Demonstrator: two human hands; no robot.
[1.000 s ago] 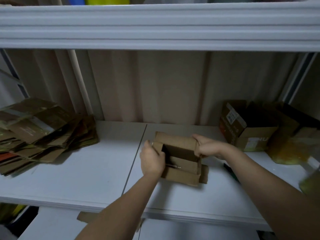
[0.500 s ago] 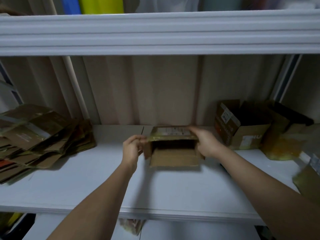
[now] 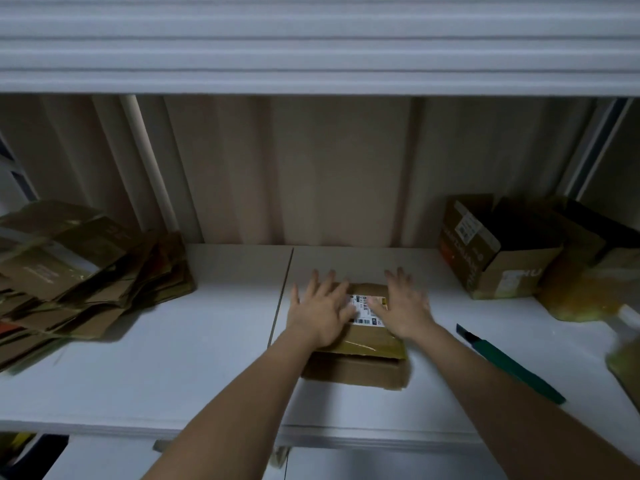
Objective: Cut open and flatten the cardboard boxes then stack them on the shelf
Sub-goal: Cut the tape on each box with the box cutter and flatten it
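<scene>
The left hand [image 3: 320, 311] lies palm down with fingers spread straight, pressing on the left part of one flattened cardboard box [image 3: 360, 355] that rests on the white shelf [image 3: 194, 362], near the middle and toward the front edge. It grips nothing.

Going from the left: one loose pile of flattened cardboard [image 3: 79, 271] sits at the shelf's left end, well apart from the hands; the sheets in it overlap too much to count. A seam in the shelf surface runs from back to front just beside the left hand.

On top of the flattened box is one white shipping label [image 3: 369, 311], showing between the two hands and partly covered by them. One strip of shiny tape crosses the box nearer the viewer.

The right hand [image 3: 403, 306] is also flat, fingers straight and splayed, pressing on the right part of the same box, holding nothing.

Right of the right forearm lies one green-handled utility knife [image 3: 509, 363], flat on the shelf, apart from the box. Farther back at the right end stands one open unflattened box [image 3: 498, 254] with a label on its side, and beside it more brown and yellowish packaging [image 3: 581, 292], too blurred to count.
</scene>
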